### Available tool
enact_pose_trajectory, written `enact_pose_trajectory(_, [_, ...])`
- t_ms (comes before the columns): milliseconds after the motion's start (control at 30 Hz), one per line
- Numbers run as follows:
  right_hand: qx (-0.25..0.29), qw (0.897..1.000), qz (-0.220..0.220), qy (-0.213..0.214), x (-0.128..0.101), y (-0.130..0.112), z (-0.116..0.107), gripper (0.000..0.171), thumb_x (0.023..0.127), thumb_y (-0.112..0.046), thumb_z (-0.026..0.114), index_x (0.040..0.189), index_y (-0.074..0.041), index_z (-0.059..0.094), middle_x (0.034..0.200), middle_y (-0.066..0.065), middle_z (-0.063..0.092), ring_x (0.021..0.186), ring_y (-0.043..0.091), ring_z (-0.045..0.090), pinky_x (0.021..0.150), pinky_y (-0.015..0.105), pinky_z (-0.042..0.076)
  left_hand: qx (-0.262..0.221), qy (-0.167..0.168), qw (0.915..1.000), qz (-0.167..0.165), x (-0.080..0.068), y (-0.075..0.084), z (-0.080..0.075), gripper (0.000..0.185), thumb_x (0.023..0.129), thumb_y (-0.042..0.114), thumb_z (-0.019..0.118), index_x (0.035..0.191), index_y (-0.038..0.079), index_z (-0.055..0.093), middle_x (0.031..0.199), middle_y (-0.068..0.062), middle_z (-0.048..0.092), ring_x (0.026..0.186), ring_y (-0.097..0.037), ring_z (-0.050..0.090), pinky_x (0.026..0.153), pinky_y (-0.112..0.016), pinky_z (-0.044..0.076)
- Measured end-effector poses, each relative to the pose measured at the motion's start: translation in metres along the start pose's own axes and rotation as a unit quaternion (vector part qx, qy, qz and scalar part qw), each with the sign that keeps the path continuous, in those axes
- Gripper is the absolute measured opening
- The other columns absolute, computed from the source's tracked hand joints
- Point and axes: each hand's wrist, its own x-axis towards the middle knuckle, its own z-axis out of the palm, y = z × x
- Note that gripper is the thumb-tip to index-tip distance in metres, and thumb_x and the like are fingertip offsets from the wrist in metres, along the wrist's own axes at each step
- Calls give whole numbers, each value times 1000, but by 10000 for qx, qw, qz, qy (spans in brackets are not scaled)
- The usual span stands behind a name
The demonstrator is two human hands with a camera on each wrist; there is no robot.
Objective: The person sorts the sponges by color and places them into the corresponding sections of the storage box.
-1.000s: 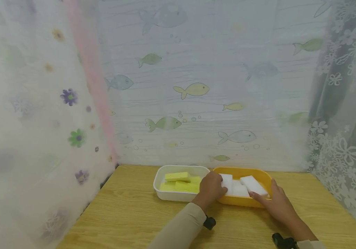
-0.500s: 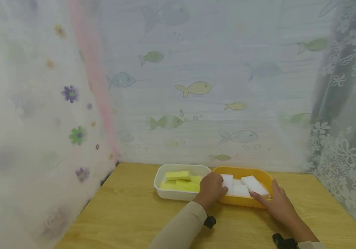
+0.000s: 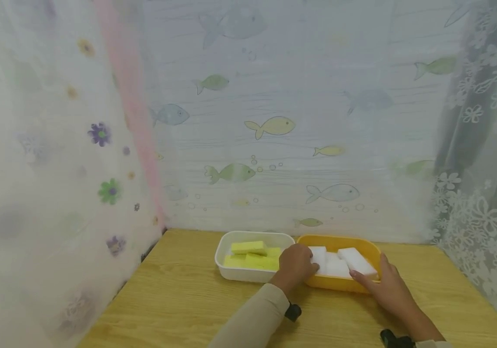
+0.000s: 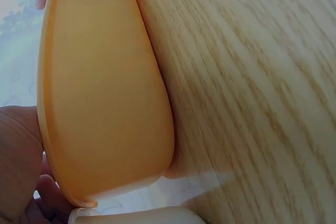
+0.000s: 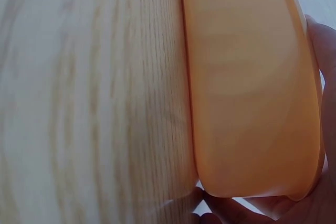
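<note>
An orange plastic tray on the wooden table holds several white sponge blocks. My left hand grips its left end, with curled fingers over the rim and the thumb beside a white block. At the tray's right end, my right hand holds the wall, thumb over the front rim and fingers around the outer side. Both wrist views are filled by the outer front wall of the orange tray. In the right wrist view, fingertips show past the end of the tray.
Close to the orange tray's left side stands a white tray with several yellow sponges. Both sit near the back of the table. Behind hangs a fish-patterned curtain, and flowered curtains enclose the sides.
</note>
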Motion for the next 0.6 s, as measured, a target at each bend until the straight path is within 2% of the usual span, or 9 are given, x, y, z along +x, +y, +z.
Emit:
enact_pose_trajectory(233, [6,10000,-7,4,-2,1,0,130,93,-79,49,156,11,-21,158,50,0,142,68,15,111,79,25,-68,40,10000,48,0,0,4,60,87,32,78,53,18,31,54,8,16,50,-8,20,42,-23,17])
enact_pose_trajectory(267, [7,10000,-5,11,-2,0,0,130,93,-79,49,155,11,-21,158,50,0,142,68,16,111,79,25,-79,51,9999,69,0,0,4,57,88,32,77,54,16,35,54,7,18,51,-9,21,42,-23,17])
enact_pose_trajectory(333, [13,10000,-13,29,-2,-1,-1,130,94,-79,49,156,11,-21,157,51,1,142,69,16,110,79,26,-132,130,9998,88,1,-1,4,44,89,33,77,57,15,53,55,10,33,52,-6,31,43,-21,23])
enact_pose_trajectory(400, [17,10000,-27,48,-3,-1,-1,130,94,-79,50,156,11,-21,157,51,1,141,69,17,110,79,26,-241,215,9994,100,0,-1,2,27,90,35,77,72,16,72,63,13,53,59,-4,45,48,-20,34])
enact_pose_trajectory(467, [13,10000,-36,53,-3,-2,-1,129,94,-78,50,156,11,-21,157,51,1,141,69,18,109,79,27,-504,239,9984,121,-2,-2,-1,19,91,36,76,93,18,82,77,12,69,68,-4,58,55,-21,45])
enact_pose_trajectory(500, [9,10000,-45,54,-3,-2,-1,129,94,-78,50,156,11,-21,157,51,1,141,69,18,109,79,27,-657,248,9974,131,-3,-3,-4,22,91,36,76,102,19,83,84,11,73,73,-5,62,59,-22,49])
enact_pose_trajectory(600, [1,9999,-86,70,-3,-2,-1,129,94,-78,50,156,11,-21,158,50,1,141,69,17,109,79,27,-1104,103,9934,277,-7,-8,-13,25,93,33,74,111,17,81,86,8,73,75,-5,63,63,-23,52])
